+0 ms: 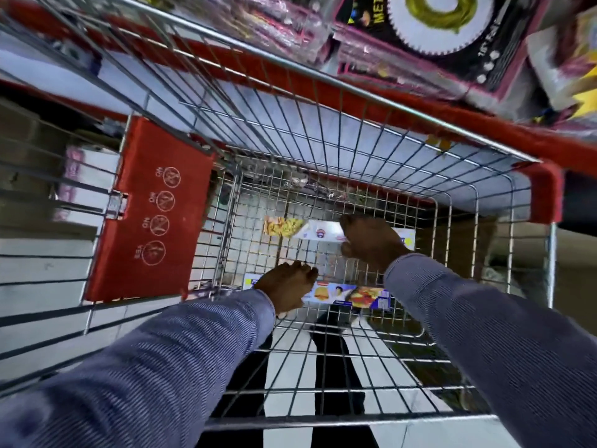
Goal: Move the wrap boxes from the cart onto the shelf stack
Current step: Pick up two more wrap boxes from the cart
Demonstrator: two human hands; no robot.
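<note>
I look straight down into a wire shopping cart point(323, 130) with red trim. Two long wrap boxes lie on its floor. The far wrap box point(303, 228) is white with food pictures, and my right hand point(368, 242) is closed around its middle. The near wrap box point(352, 296) shows burger pictures, and my left hand point(287, 291) grips it near its left end. Both arms in blue-grey sleeves reach down into the basket. The shelf stack itself is not clearly in view.
A red child-seat flap point(148, 215) with printed warning icons hangs at the cart's left end. Packaged goods, among them a black package with a round saw-tooth print point(442, 24), fill the shelf at the top right. Tiled floor and my dark trouser legs point(329, 360) show through the wire.
</note>
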